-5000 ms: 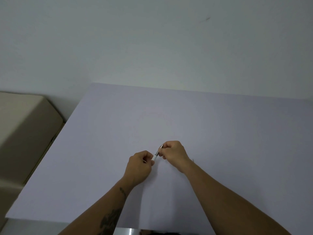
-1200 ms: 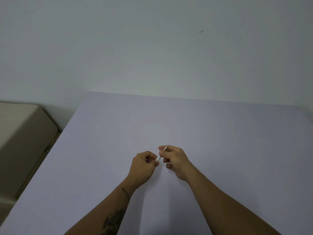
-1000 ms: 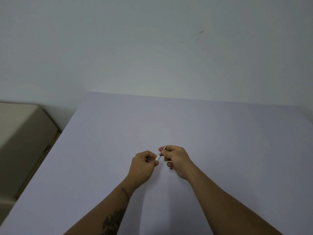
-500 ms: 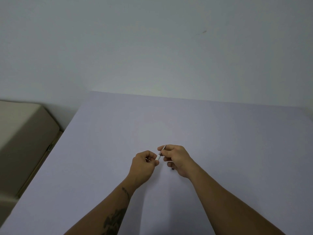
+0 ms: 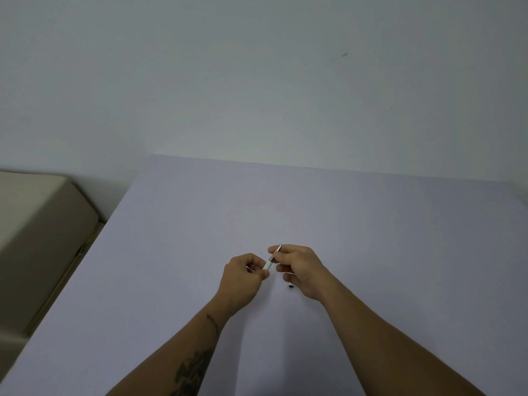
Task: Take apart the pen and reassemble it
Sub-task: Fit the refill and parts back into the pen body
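Both hands hold a small pen over the middle of the pale lilac table [image 5: 371,224]. My left hand [image 5: 243,274] is closed around the pen's white barrel [image 5: 268,265], of which only a short end shows. My right hand [image 5: 300,267] pinches the thin silvery tip section [image 5: 277,250], which slants up and to the right from the barrel. A small black piece [image 5: 290,286] peeks out just under my right hand; I cannot tell if it is held or lying on the table.
A beige padded seat or box [image 5: 37,232] stands to the left of the table, lower than the top. The plain wall [image 5: 285,95] rises right behind the table's far edge.
Over the last second the hands have stayed almost in place. A little more of the white barrel now shows between them, and the black piece under my right hand is more visible.
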`<action>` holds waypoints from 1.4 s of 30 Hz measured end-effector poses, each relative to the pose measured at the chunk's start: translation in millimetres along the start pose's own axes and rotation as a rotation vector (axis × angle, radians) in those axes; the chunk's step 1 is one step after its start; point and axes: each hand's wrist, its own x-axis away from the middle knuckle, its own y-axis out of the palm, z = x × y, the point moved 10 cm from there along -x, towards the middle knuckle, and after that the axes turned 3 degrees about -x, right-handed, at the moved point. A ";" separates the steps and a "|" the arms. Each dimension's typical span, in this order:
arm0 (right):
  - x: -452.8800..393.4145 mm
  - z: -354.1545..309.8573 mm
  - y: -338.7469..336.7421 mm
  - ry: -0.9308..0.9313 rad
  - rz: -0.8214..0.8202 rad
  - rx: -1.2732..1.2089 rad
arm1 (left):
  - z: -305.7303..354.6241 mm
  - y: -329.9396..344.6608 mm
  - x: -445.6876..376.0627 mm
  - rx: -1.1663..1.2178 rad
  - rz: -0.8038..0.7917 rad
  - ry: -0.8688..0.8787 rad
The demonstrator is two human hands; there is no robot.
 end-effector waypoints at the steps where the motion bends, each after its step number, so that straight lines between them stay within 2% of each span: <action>1: -0.8 0.4 -0.9 -0.001 0.007 0.011 | -0.3 -0.1 -0.4 -0.002 -0.002 -0.002; 11: -2.3 -0.6 -3.8 -0.078 0.197 0.125 | 0.9 1.7 0.1 -0.027 -0.009 0.012; 16: 1.2 3.3 2.6 -0.017 0.100 -0.059 | -0.4 -1.2 -0.8 -0.036 0.000 0.002; 25: -2.5 -1.0 -7.7 0.049 0.087 0.158 | 1.6 7.4 3.1 -0.030 -0.045 -0.006; 30: -1.1 -2.7 -4.0 0.073 -0.025 -0.002 | 2.4 5.8 2.6 -0.022 -0.045 -0.020; 32: -0.6 -3.2 -3.4 0.069 -0.044 0.008 | 1.4 5.0 2.4 -0.026 -0.047 -0.027; 36: -1.1 -4.7 -6.4 0.038 0.013 0.069 | -0.2 7.7 2.4 -0.043 -0.051 -0.047; 42: -4.3 -1.4 -13.9 0.020 0.191 0.190 | 6.4 8.7 4.1 -0.163 0.014 -0.006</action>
